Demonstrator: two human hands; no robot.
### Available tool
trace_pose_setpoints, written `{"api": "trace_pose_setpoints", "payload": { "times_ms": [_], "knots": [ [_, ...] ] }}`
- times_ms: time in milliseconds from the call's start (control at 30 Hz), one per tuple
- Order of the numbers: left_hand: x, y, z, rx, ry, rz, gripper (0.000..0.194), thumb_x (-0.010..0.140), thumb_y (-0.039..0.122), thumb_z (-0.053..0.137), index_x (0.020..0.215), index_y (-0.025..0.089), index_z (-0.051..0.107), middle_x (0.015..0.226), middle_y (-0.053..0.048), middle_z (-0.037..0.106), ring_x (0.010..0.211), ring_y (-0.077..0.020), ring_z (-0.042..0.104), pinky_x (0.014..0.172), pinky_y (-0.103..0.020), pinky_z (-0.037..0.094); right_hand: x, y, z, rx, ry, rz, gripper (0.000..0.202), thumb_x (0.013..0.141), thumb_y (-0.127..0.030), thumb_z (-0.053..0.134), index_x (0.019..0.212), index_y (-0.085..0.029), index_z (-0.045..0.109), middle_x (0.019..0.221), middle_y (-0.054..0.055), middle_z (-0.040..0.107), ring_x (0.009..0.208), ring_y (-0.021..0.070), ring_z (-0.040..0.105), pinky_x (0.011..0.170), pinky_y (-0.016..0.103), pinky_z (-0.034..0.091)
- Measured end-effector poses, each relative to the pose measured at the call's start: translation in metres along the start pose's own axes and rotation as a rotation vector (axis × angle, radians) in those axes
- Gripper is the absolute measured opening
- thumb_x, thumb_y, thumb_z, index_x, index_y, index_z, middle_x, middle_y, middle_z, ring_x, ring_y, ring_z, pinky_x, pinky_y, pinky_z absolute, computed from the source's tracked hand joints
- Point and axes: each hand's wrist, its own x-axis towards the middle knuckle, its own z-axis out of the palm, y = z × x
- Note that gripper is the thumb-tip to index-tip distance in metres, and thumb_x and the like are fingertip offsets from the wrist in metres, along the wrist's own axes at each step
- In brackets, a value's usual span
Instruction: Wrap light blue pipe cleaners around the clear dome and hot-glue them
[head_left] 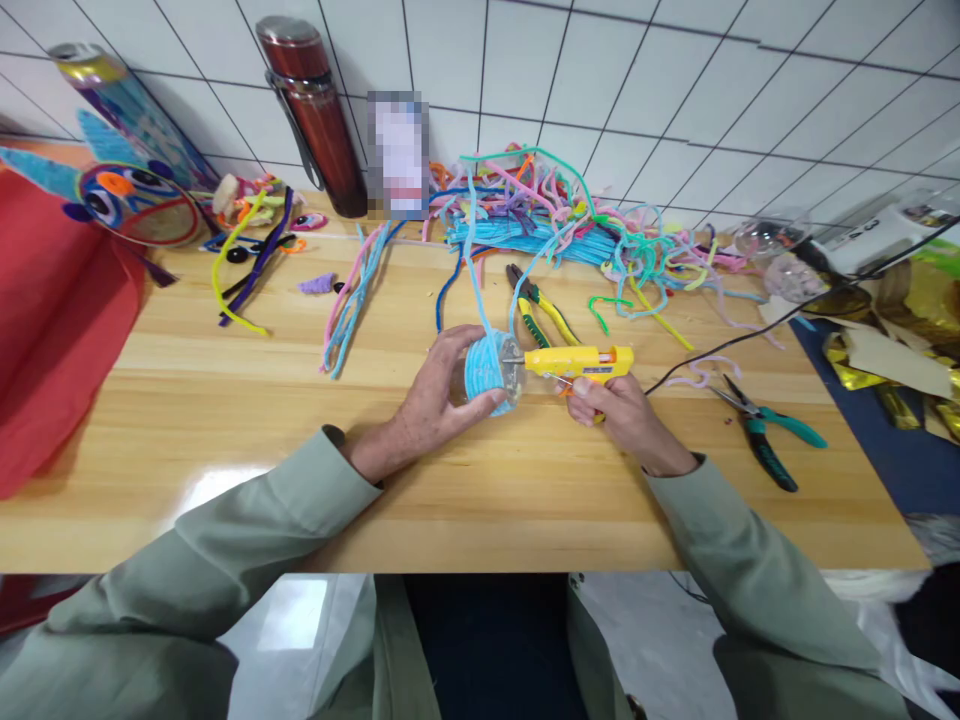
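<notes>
Hands (pixel 446 390) curl around wrapped jar (pixel 484 375) and glue gun (pixel 581 362) over wooden table (pixel 480 500) by tiled wall (pixel 562 80).

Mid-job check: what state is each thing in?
Clear plastic container: partly wrapped in light-blue fuzzy stems, held by the left hand.
Yellow glue gun: in the right hand, nozzle at the container.
Teal-and-black long-nosed pliers: jaws apart.
Yellow-and-green pliers: handles spread.
Red-brown metal flask: upright, capped.
</notes>
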Motion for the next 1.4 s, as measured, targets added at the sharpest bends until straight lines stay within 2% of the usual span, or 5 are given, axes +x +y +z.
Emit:
{"api": "trace_pose_setpoints", "payload": {
  "times_ms": [500,700,933,1200,1400],
  "knots": [
    [0.0003,-0.0007,-0.0005,0.002,-0.018,0.023,0.066,0.100,0.048,0.077,0.155,0.027,0.047,0.153,-0.017,0.059,0.146,-0.0339,0.060,0.123,-0.056,0.054,0.0002,0.0023,0.0014,0.000,-0.012,-0.007,0.053,0.090,-0.074,0.079,0.084,-0.021,0.071,0.057,-0.005,0.053,0.050,0.0119,0.042,0.048,0.029,0.035],
    [0.0004,-0.0010,-0.0008,0.014,-0.008,0.038,0.066,0.101,0.046,0.077,0.156,0.026,0.046,0.151,-0.017,0.059,0.144,-0.0336,0.060,0.122,-0.055,0.055,-0.0003,0.0048,-0.0014,-0.009,-0.059,-0.016,0.054,0.094,-0.069,0.078,0.073,-0.021,0.067,0.055,-0.005,0.051,0.049,0.0103,0.040,0.049,0.029,0.034],
    [-0.0001,0.0010,-0.0008,-0.009,-0.016,0.006,0.066,0.101,0.046,0.076,0.156,0.026,0.045,0.153,-0.017,0.057,0.145,-0.0342,0.060,0.121,-0.055,0.055,0.0010,0.0071,0.0014,0.103,-0.011,-0.002,0.051,0.090,-0.070,0.082,0.086,-0.019,0.073,0.055,-0.007,0.049,0.049,0.0103,0.040,0.047,0.027,0.033],
    [0.0002,-0.0009,-0.0007,0.019,-0.009,0.031,0.065,0.101,0.046,0.076,0.156,0.026,0.046,0.152,-0.017,0.059,0.145,-0.0336,0.060,0.122,-0.055,0.055,0.0000,0.0066,0.0014,0.049,-0.059,0.005,0.052,0.092,-0.069,0.081,0.080,-0.019,0.072,0.055,-0.005,0.052,0.048,0.0096,0.037,0.046,0.028,0.031],
    [-0.0004,-0.0006,-0.0001,0.000,-0.008,0.017,0.066,0.101,0.047,0.077,0.156,0.027,0.046,0.153,-0.017,0.059,0.146,-0.0349,0.060,0.124,-0.058,0.053,0.0009,0.0078,0.0016,0.094,-0.006,-0.002,0.050,0.090,-0.068,0.083,0.087,-0.019,0.075,0.057,-0.005,0.052,0.050,0.0100,0.041,0.046,0.027,0.034]
  ]
}}
